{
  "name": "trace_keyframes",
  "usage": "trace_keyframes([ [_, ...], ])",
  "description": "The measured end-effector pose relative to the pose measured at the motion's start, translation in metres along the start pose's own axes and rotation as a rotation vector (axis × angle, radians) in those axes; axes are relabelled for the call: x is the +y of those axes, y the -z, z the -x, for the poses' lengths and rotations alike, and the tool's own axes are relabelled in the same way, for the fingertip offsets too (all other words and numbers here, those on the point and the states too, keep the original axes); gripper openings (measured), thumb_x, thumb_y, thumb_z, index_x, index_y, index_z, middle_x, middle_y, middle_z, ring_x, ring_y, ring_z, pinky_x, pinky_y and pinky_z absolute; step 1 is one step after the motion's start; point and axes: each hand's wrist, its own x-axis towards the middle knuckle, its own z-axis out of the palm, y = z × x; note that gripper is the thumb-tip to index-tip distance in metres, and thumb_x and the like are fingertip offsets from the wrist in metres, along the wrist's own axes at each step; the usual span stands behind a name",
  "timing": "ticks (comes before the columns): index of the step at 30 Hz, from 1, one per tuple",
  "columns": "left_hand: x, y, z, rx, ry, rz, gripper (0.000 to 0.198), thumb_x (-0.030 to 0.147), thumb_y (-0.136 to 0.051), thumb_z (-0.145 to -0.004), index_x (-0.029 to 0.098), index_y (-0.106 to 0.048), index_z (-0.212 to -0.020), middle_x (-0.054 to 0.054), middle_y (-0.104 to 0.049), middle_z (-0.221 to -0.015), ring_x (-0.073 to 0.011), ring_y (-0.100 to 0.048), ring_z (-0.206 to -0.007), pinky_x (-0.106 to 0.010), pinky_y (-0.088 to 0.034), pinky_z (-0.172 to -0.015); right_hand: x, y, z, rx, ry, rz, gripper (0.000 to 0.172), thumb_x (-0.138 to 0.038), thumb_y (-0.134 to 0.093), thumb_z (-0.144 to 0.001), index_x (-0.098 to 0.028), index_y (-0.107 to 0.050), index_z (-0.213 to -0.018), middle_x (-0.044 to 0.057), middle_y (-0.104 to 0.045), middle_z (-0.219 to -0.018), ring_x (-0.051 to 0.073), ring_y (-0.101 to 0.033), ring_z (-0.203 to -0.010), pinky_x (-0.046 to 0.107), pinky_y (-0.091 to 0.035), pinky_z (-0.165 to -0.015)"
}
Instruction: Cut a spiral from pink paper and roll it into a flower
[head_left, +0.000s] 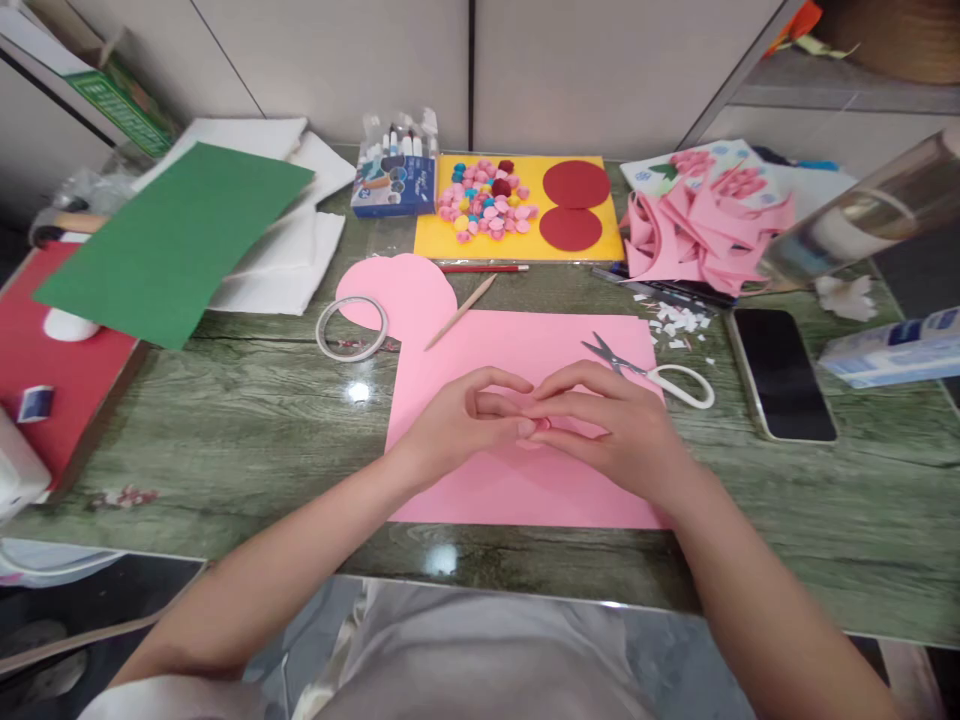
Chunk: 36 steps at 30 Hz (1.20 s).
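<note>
Forearms angle inward over the pink paper sheet; left hand and right hand meet fingertip to fingertip, curled, together pinching a small pink paper piece just above it.

Matt pink paper, seemingly glossy table

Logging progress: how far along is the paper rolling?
Done: a pile of small rolled pieces sits on the yellow sheet. In hand: left hand and right hand pinch a small pink piece over the pink sheet. Left: pink offcuts unrolled.
</note>
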Motion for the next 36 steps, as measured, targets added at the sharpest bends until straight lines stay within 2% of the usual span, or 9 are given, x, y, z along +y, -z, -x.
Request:
trace_keyframes([
  [5, -0.006, -0.008, 0.002, 0.068, -0.015, 0.133, 0.036, 0.021, -0.073, -0.065, 0.019, -0.057, -0.098, 0.000, -0.069, -0.082, -0.0125, -0.064, -0.079, -0.029, -0.046, -0.080, 0.001, -0.005, 0.001, 0.080, 0.063, 0.133, 0.007, -0.022, -0.062, -0.080, -0.022, -0.063, -0.087, 0.005, -0.063, -0.089, 0.016, -0.058, -0.084, 0.033, -0.048, -0.076],
  [9, -0.007, -0.009, 0.002, 0.076, -0.025, 0.154, 0.037, 0.020, -0.074, -0.064, 0.018, -0.056, -0.096, -0.001, -0.070, -0.081, -0.0132, -0.065, -0.079, -0.028, -0.047, -0.079, 0.000, -0.008, 0.001, 0.085, 0.067, 0.159, 0.005, -0.022, -0.062, -0.080, -0.021, -0.061, -0.084, 0.005, -0.063, -0.087, 0.016, -0.059, -0.082, 0.034, -0.046, -0.075],
  [16, 0.001, -0.002, 0.001, 0.032, -0.009, 0.073, 0.038, 0.020, -0.072, -0.067, 0.019, -0.053, -0.099, 0.000, -0.070, -0.075, -0.0117, -0.067, -0.074, -0.026, -0.049, -0.074, -0.001, 0.001, -0.001, -0.022, -0.021, 0.018, 0.015, -0.023, -0.064, -0.079, -0.023, -0.064, -0.093, 0.004, -0.064, -0.094, 0.015, -0.059, -0.087, 0.030, -0.049, -0.076],
  [23, 0.007, 0.004, 0.000, -0.094, 0.019, -0.033, 0.040, 0.019, -0.073, -0.065, 0.019, -0.055, -0.101, -0.001, -0.070, -0.076, -0.0116, -0.066, -0.071, -0.024, -0.048, -0.071, -0.001, 0.007, 0.001, -0.098, -0.101, -0.116, 0.016, -0.023, -0.066, -0.077, -0.024, -0.068, -0.093, 0.003, -0.064, -0.094, 0.014, -0.060, -0.088, 0.027, -0.050, -0.077],
  [30, 0.011, 0.006, 0.002, -0.147, 0.071, -0.070, 0.043, 0.020, -0.073, -0.065, 0.019, -0.053, -0.103, -0.002, -0.070, -0.075, -0.0143, -0.066, -0.071, -0.028, -0.048, -0.071, 0.001, 0.007, 0.001, -0.171, -0.095, -0.206, 0.016, -0.024, -0.064, -0.079, -0.026, -0.068, -0.094, 0.003, -0.063, -0.096, 0.014, -0.059, -0.090, 0.028, -0.050, -0.077],
  [33, 0.010, 0.005, 0.001, -0.107, 0.057, -0.058, 0.043, 0.021, -0.073, -0.065, 0.019, -0.054, -0.104, -0.002, -0.070, -0.076, -0.0146, -0.066, -0.072, -0.029, -0.047, -0.072, 0.000, 0.005, 0.000, -0.129, -0.083, -0.171, 0.014, -0.024, -0.064, -0.079, -0.025, -0.068, -0.093, 0.003, -0.063, -0.094, 0.014, -0.059, -0.089, 0.028, -0.050, -0.076],
  [36, 0.004, 0.002, 0.000, -0.009, 0.008, 0.017, 0.041, 0.022, -0.072, -0.067, 0.020, -0.054, -0.104, -0.002, -0.070, -0.079, -0.0148, -0.066, -0.074, -0.030, -0.046, -0.075, 0.000, 0.001, -0.002, -0.033, -0.066, -0.060, 0.011, -0.023, -0.065, -0.078, -0.023, -0.066, -0.088, 0.003, -0.063, -0.091, 0.015, -0.058, -0.086, 0.029, -0.049, -0.075],
])
